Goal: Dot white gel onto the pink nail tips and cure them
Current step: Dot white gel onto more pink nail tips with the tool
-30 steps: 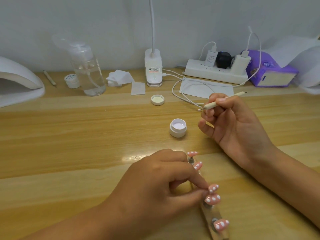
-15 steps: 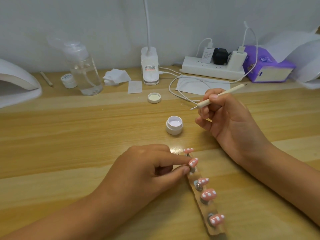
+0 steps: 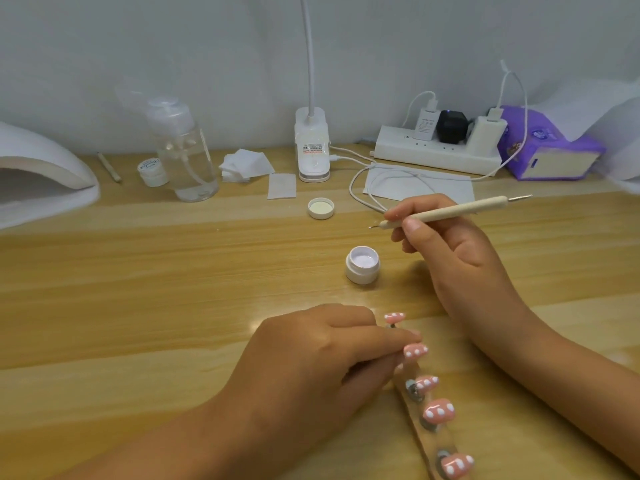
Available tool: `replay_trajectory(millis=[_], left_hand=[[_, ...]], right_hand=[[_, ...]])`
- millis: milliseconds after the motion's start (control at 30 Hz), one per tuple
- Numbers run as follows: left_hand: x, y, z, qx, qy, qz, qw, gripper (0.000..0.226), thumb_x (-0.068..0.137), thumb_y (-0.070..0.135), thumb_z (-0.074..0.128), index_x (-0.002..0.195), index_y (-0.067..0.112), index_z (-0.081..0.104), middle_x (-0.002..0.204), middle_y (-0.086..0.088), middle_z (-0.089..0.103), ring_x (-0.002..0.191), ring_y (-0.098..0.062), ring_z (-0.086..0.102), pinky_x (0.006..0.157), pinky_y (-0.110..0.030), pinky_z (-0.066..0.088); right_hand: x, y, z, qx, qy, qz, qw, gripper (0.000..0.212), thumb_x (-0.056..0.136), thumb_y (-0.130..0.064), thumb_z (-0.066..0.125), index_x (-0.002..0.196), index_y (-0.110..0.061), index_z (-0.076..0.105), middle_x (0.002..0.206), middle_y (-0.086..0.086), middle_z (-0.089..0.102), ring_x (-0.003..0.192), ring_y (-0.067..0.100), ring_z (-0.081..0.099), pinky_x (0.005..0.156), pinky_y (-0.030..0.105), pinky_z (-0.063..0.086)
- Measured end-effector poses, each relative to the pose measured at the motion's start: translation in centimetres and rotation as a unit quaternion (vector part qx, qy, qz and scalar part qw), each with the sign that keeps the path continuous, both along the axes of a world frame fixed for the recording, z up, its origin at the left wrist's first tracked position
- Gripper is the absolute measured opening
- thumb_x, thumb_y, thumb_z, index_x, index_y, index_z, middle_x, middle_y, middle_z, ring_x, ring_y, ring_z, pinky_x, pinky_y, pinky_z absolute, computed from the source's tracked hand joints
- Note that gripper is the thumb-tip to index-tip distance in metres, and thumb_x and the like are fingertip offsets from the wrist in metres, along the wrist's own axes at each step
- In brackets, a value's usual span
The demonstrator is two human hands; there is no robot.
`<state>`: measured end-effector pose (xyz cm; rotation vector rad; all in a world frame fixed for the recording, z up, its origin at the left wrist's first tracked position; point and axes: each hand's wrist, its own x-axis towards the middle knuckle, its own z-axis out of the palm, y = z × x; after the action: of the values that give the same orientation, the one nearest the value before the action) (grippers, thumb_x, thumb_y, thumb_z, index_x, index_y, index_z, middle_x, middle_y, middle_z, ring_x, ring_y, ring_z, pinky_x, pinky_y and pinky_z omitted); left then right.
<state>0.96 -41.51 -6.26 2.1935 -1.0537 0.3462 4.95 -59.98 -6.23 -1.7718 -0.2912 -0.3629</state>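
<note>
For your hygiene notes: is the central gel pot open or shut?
Open: the gel pot shows its white gel; a lid lies apart, upturned.

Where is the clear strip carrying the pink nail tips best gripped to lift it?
Pinch the clear strip by its two long edges, coming in low from the sides at a bare stretch between pink nail tips. It lies flat, and the tips stand on top with white dots facing up, so a grasp from above would likely smear them.
</note>
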Motion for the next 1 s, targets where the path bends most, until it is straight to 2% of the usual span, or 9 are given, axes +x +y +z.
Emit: replay_trajectory(millis=[100,167,233,367,467,600,733,867,1000], left_hand=[[0.4,0.5,0.5,-0.157,0.163,-0.006,0.974,0.016,0.087,0.032,0.068,0.101,0.032,0.076,0.068,0.019,0.058,0.061,0.002,0.051,0.055,-0.017,0.041],[1.0,0.7,0.9,-0.284,0.316,0.001,0.905,0.015,0.08,0.028,0.075,0.094,0.029,0.078,0.072,0.009,0.07,0.064,-0.002,0.061,0.06,-0.012,0.046],[1.6,1.0,0.9,-0.353,0.401,0.029,0.845,0.019,0.073,0.03,0.072,0.09,0.026,0.079,0.077,0.002,0.074,0.069,-0.004,0.067,0.059,-0.01,0.047],[2.1,1.1,0.8,-0.368,0.417,0.044,0.83,0.023,0.067,0.036,0.071,0.088,0.028,0.078,0.08,0.004,0.075,0.073,-0.002,0.068,0.059,-0.009,0.046],[2.0,0.9,0.8,-0.376,0.418,0.031,0.827,0.024,0.064,0.032,0.074,0.086,0.024,0.077,0.077,0.004,0.074,0.07,-0.001,0.066,0.06,-0.007,0.045],[2.1,1.0,0.8,-0.379,0.419,0.026,0.825,0.016,0.066,0.029,0.075,0.082,0.031,0.075,0.076,0.004,0.072,0.071,-0.002,0.065,0.06,-0.009,0.046],[2.1,1.0,0.8,-0.38,0.422,0.026,0.823,0.014,0.066,0.028,0.073,0.081,0.029,0.074,0.074,0.004,0.071,0.07,-0.003,0.063,0.06,-0.01,0.046],[2.2,1.0,0.7,-0.375,0.424,0.021,0.824,0.012,0.071,0.024,0.08,0.081,0.027,0.074,0.075,0.002,0.072,0.071,-0.004,0.064,0.061,-0.011,0.046],[2.2,1.1,0.5,-0.371,0.421,0.025,0.827,0.01,0.077,0.025,0.069,0.085,0.028,0.073,0.077,0.004,0.072,0.074,-0.003,0.066,0.062,-0.012,0.048]], right_hand=[[0.1,-0.1,0.4,-0.079,-0.035,-0.011,0.996,0.014,0.094,-0.022,0.049,0.096,-0.021,0.062,0.09,-0.015,0.064,0.086,0.011,0.059,0.078,0.023,0.047],[0.2,-0.3,0.5,-0.109,-0.036,-0.021,0.993,0.014,0.095,-0.024,0.049,0.096,-0.02,0.062,0.089,-0.013,0.063,0.085,0.015,0.058,0.078,0.029,0.048],[0.2,-0.4,0.4,-0.127,-0.037,-0.025,0.991,0.013,0.094,-0.025,0.049,0.095,-0.021,0.061,0.088,-0.011,0.062,0.084,0.015,0.057,0.076,0.025,0.047],[0.0,-0.3,0.3,-0.153,-0.054,-0.026,0.986,0.009,0.092,-0.023,0.051,0.091,-0.022,0.06,0.086,-0.009,0.06,0.081,0.011,0.054,0.071,0.012,0.041],[-0.1,-0.3,0.3,-0.158,-0.055,-0.025,0.986,0.009,0.091,-0.021,0.052,0.09,-0.023,0.06,0.088,-0.01,0.06,0.083,0.011,0.054,0.072,0.01,0.041],[-0.1,-0.4,0.3,-0.16,-0.05,-0.024,0.986,0.009,0.09,-0.021,0.051,0.09,-0.022,0.06,0.089,-0.01,0.06,0.084,0.01,0.054,0.072,0.009,0.04],[-0.2,-0.2,0.4,-0.174,-0.061,-0.004,0.983,0.017,0.089,-0.033,0.049,0.091,-0.021,0.061,0.09,-0.014,0.059,0.084,0.007,0.055,0.073,0.008,0.04],[-0.1,-0.1,0.2,-0.194,-0.054,0.005,0.98,0.008,0.09,-0.022,0.053,0.091,-0.022,0.061,0.088,-0.013,0.058,0.082,0.009,0.053,0.071,0.011,0.039],[0.1,-0.1,0.2,-0.218,-0.044,0.02,0.975,0.009,0.089,-0.021,0.053,0.091,-0.024,0.061,0.084,-0.014,0.058,0.08,0.01,0.052,0.07,0.012,0.038]])
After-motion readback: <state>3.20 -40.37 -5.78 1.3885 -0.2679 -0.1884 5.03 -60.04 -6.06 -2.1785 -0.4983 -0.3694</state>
